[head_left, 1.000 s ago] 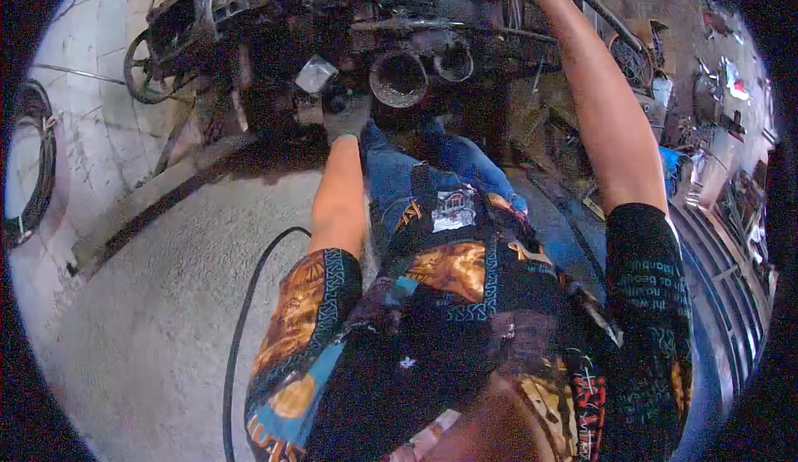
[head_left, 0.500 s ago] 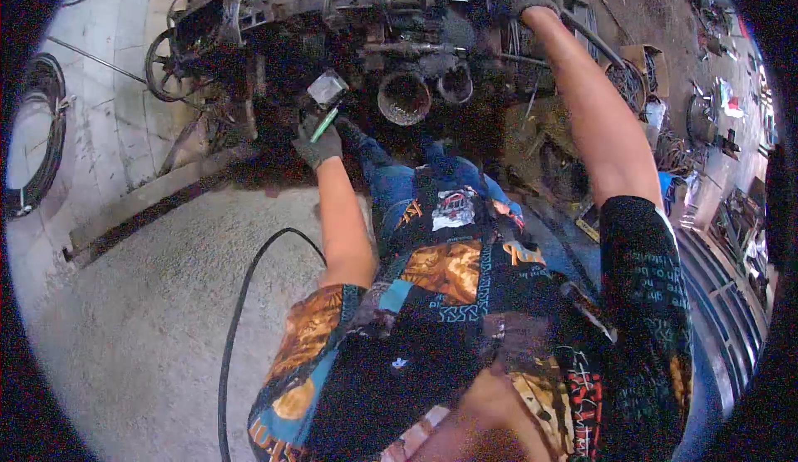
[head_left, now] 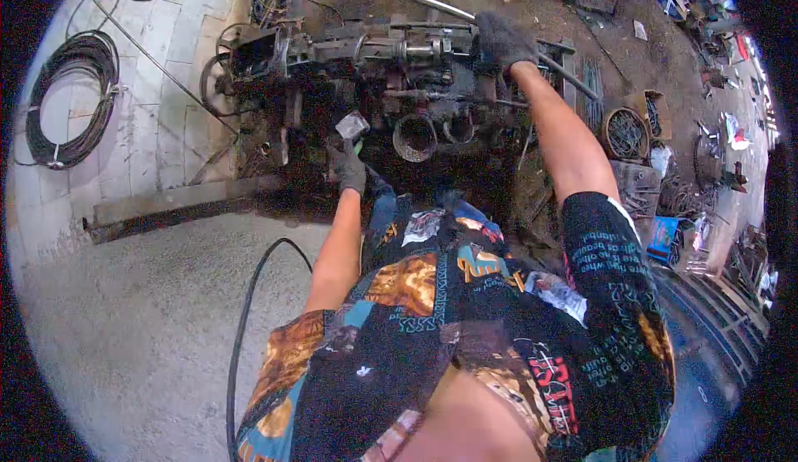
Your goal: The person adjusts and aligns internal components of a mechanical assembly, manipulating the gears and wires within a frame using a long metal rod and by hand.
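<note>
My left hand (head_left: 347,168), in a dark glove, is closed on a green object (head_left: 358,146) beneath the machine's front. Close to its fingertips is a pale square piece (head_left: 352,125); whether the two are joined is unclear. My right hand (head_left: 505,42), also gloved, is wrapped round a long metal bar (head_left: 428,2) above the right part of a dark, greasy machine (head_left: 332,50). The bar slants down to the right past my hand. A bright cylindrical part (head_left: 420,49) lies left of that hand. Below it hangs a round metal cup (head_left: 414,138).
A coil of black cable (head_left: 106,88) is on the pale tiles at left. A black hose (head_left: 241,329) curves over the concrete floor. At right are a basket of metal pieces (head_left: 626,133), a blue object (head_left: 665,239) and metal racks (head_left: 723,312).
The view has shifted, so the machine sits lower and further right. More of the bar shows beyond my right hand. My left hand still holds the green object, which is now more hidden.
</note>
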{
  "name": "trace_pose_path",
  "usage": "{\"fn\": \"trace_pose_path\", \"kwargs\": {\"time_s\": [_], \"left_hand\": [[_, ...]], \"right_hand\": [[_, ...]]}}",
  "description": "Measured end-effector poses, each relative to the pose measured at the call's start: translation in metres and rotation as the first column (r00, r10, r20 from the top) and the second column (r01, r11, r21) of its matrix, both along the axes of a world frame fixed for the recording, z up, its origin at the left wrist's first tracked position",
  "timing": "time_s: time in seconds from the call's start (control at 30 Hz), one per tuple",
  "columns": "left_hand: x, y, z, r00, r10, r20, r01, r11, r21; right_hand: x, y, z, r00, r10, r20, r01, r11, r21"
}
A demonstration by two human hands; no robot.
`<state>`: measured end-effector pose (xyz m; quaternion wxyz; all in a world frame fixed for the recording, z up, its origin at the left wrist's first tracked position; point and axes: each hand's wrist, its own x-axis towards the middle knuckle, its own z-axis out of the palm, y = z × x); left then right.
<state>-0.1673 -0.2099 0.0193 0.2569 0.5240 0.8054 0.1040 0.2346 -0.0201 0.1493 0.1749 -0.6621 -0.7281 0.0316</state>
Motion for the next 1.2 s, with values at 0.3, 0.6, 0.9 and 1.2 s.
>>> {"fn": "trace_pose_path", "kwargs": {"time_s": [0.3,0.6,0.9,1.2], "left_hand": [[-0.005,0.004,-0.081,0.957,0.110,0.270,-0.181,0.949,0.257],[0.019,-0.009,-0.052,0.983,-0.020,-0.182,0.045,0.989,0.138],[0.006,0.004,-0.055,0.974,-0.210,-0.081,0.216,0.974,0.071],[0.025,0.000,-0.050,0.941,0.143,0.305,-0.175,0.981,0.078]], "right_hand": [[0.004,-0.037,0.045,0.991,-0.127,0.045,0.119,0.981,0.153],[-0.003,-0.046,0.054,0.979,-0.205,0.013,0.203,0.976,0.072],[0.005,-0.045,0.053,0.979,-0.203,0.036,0.201,0.978,0.051],[0.015,-0.036,0.049,0.975,-0.210,0.078,0.214,0.976,-0.048]]}}
